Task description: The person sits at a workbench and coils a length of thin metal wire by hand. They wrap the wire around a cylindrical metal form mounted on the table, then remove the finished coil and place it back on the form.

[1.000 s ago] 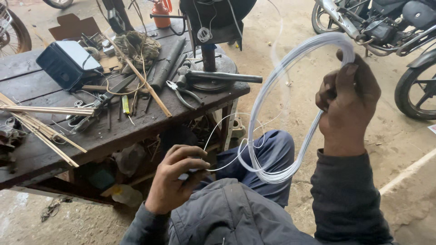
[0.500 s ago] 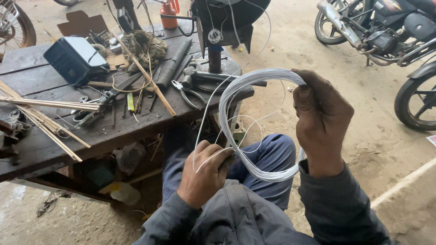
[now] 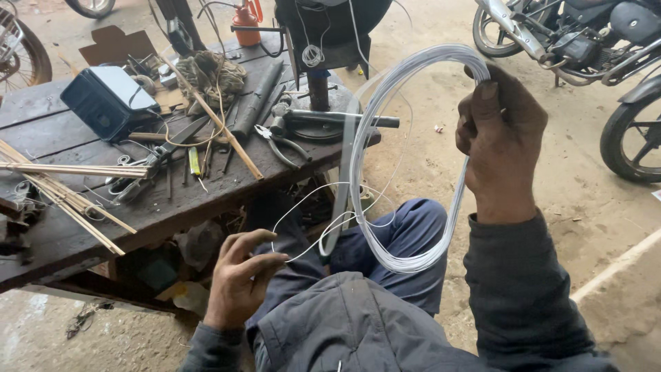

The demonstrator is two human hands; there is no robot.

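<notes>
My right hand (image 3: pixel 501 134) is raised at the right and grips the top of a large coil of thin white wire (image 3: pixel 385 172), which hangs down in a loop over my blue-trousered knee. My left hand (image 3: pixel 237 279) sits low by my lap and pinches a loose strand of the same wire (image 3: pixel 303 207) between thumb and fingers. The strand curves up from the left hand to the coil.
A dark wooden workbench (image 3: pixel 82 234) at the left carries pliers (image 3: pixel 282 145), a dark blue box (image 3: pixel 109 102), thin wooden sticks (image 3: pixel 62 196), a twine bundle (image 3: pixel 210 76) and a metal stand (image 3: pixel 320 103). A motorcycle (image 3: pixel 585 48) stands at the upper right on dirt ground.
My right hand has lifted the coil higher and further right. My left hand has slid down and left, away from the coil, drawing a loose strand out.
</notes>
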